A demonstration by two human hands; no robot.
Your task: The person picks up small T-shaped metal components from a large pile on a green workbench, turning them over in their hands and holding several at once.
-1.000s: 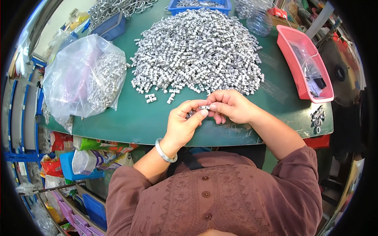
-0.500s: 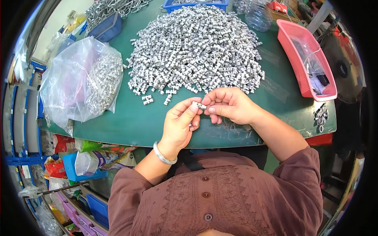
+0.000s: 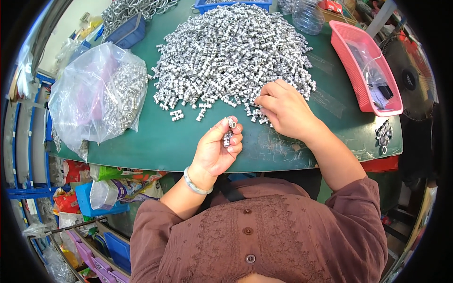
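A large heap of small silvery ribbed metal fittings [image 3: 226,56] covers the middle of the green table [image 3: 165,146]. My left hand [image 3: 219,146], with a pale bangle [image 3: 196,184] on its wrist, is closed around a few of these metal fittings [image 3: 230,129] near the table's front edge. One is pinched upright at the thumb and others sit in the curled fingers. At the heap's lower right edge, my right hand [image 3: 285,108] has its fingers bent down over some fittings; whether they grip one is hidden. Several stray fittings [image 3: 177,115] lie just in front of the heap.
On the left stands a clear plastic bag [image 3: 101,94] full of fittings, with a blue bin [image 3: 126,33] behind it. A pink basket [image 3: 337,61] holds small bags at the right. Small dark rings [image 3: 383,137] lie near the right corner, beside a black fan [image 3: 410,78].
My right hand has left my left hand and moved up and right to the heap's edge. My left hand stays near its place, its fingers now curled around the fittings.
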